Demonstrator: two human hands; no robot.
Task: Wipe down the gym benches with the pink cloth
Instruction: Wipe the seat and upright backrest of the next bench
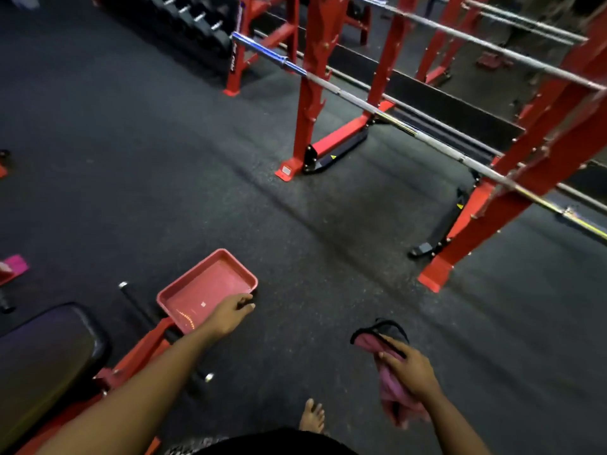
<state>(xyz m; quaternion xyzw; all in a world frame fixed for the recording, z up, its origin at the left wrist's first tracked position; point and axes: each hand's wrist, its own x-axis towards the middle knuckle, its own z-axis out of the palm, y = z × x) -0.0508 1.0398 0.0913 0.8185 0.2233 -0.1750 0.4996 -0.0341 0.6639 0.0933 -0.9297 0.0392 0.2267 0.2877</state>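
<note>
Cloth first: pink fabric cloth with black edging, bunched and clutched in right hand, fingers curled round its middle, with one end fanned forward and the other drooping below the wrist. Held clear of the dark speckled rubber floor, off to the right of the black padded bench with red steel frame, touching neither. Probably kept ready for wiping.

Left hand stretched forward, fingers hooked over the near corner rim of the shallow red rectangular plastic tray, apparently perched at the foot end of the bench frame. Likely being steadied or shifted aside before any wiping.

Soft, limp and crumpled in look; cannot tell whether damp. Bench pad glossy, not yet met by cloth.

Bare foot planted near the bench. Red steel racks with a long steel barbell well beyond.
</note>
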